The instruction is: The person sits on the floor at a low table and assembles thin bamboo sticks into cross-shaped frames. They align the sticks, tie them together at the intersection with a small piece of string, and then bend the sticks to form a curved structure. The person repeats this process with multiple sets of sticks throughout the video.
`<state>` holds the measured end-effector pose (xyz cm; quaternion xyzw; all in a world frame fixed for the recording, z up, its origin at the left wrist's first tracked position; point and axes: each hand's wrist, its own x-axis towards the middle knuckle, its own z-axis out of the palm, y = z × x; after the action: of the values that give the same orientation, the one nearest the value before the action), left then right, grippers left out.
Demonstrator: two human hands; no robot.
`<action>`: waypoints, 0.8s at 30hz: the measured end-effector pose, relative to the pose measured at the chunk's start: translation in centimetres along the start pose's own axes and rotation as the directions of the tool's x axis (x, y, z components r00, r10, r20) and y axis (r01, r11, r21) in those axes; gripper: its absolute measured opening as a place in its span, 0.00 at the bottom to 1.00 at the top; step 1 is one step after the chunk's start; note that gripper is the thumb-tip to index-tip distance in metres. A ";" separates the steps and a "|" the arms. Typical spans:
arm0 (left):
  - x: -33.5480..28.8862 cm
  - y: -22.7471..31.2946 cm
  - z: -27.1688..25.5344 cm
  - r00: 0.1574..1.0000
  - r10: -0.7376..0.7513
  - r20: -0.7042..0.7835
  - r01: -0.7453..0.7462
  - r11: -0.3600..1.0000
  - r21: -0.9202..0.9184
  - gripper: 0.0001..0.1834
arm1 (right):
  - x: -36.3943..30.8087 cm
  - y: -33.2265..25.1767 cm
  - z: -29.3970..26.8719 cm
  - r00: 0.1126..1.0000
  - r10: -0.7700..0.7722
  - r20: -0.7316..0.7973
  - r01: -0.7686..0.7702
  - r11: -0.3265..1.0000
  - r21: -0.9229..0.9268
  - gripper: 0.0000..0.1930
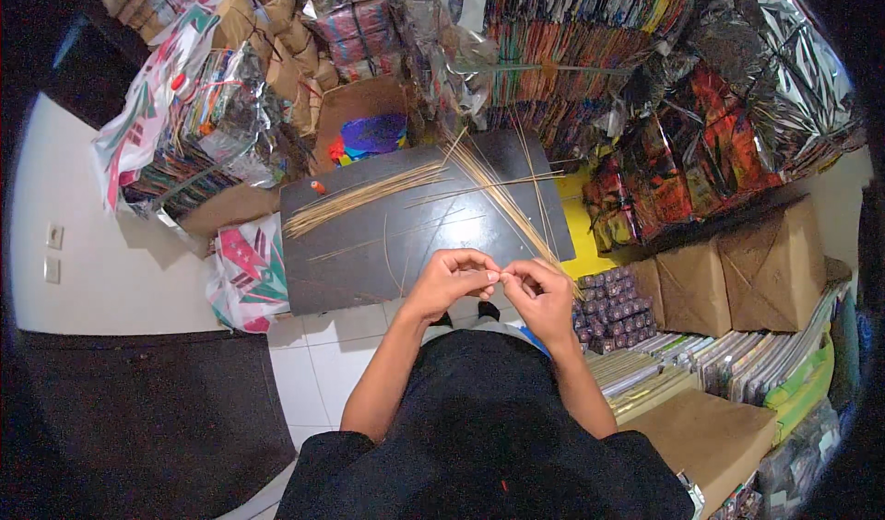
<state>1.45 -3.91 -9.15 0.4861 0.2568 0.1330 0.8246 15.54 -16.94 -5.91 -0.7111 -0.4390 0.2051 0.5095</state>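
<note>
My left hand [449,282] and my right hand [542,297] meet at the fingertips above the near edge of a dark table [336,285]. Both are closed in a pinch; whatever sits between the fingertips is too small to make out. Beyond my left hand, a bundle of thin tan sticks [369,197] lies slantwise on the table. Another bundle of long thin sticks [502,197] runs from the far edge down toward my right hand. A few loose sticks [396,234] are scattered between the bundles and my left hand.
A small orange object [318,187] sits at the table's left. Behind the table stands an open cardboard box [350,100] with a blue-purple item inside. Tall stacks of packed goods [562,50] line the back. Brown paper parcels [770,266] and small dark packets [613,308] crowd my right.
</note>
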 end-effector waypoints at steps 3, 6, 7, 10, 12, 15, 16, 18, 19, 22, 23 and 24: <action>0.0 0.0 0.2 0.998 0.066 0.020 -0.067 0.997 0.028 0.08 | 0.0 -0.1 0.0 1.000 -0.020 -0.004 0.020 1.000 -0.015 0.06; -0.2 0.1 0.4 0.996 0.086 0.009 -0.086 0.990 0.109 0.07 | 0.0 -0.3 -0.1 1.000 -0.022 -0.003 0.021 0.999 -0.026 0.06; -0.2 0.1 0.5 0.996 0.093 0.005 -0.093 0.988 0.120 0.06 | 0.0 -0.4 -0.1 1.000 -0.019 -0.002 0.019 0.999 -0.030 0.06; -0.3 0.3 0.9 0.994 0.110 -0.009 -0.107 0.983 0.150 0.06 | 0.0 -0.4 -0.2 0.999 -0.043 0.014 0.044 0.996 -0.082 0.06; -0.5 0.6 1.1 0.993 0.115 -0.023 -0.110 0.981 0.159 0.06 | 0.2 -1.0 -0.6 0.997 -0.044 0.068 0.051 0.994 -0.101 0.06; -0.5 0.6 1.0 0.992 0.126 -0.017 -0.120 0.976 0.182 0.05 | 0.4 -2.2 -1.4 0.988 -0.067 0.142 0.086 0.988 -0.129 0.06; -0.5 0.6 1.0 0.993 0.117 -0.017 -0.112 0.974 0.197 0.05 | 0.6 -2.4 -1.5 0.983 -0.078 0.166 0.102 0.985 -0.138 0.06; -0.5 0.7 1.0 0.995 0.099 -0.013 -0.094 0.969 0.229 0.06 | 1.0 -2.3 -1.6 0.960 -0.218 0.174 0.238 0.966 -0.103 0.05; -0.6 0.9 1.0 0.997 0.083 0.001 -0.081 0.963 0.256 0.06 | 1.3 -2.3 -1.6 0.942 -0.287 0.176 0.305 0.948 -0.085 0.05; -1.1 1.6 0.9 0.997 0.057 0.043 -0.067 0.949 0.309 0.06 | 2.5 -1.5 -2.0 0.880 -0.413 0.235 0.440 0.895 -0.076 0.04; -1.2 1.7 0.9 0.996 0.060 0.060 -0.076 0.950 0.303 0.06 | 2.7 -1.1 -2.0 0.885 -0.403 0.234 0.426 0.903 -0.056 0.05; -1.3 1.7 0.8 0.995 0.064 0.077 -0.084 0.951 0.296 0.06 | 2.9 -0.6 -2.0 0.889 -0.393 0.235 0.412 0.910 -0.035 0.05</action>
<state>0.92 -4.29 -6.97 0.6186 0.2281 0.1074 0.7441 18.35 -15.57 -4.12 -0.5979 -0.6393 0.1546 0.4582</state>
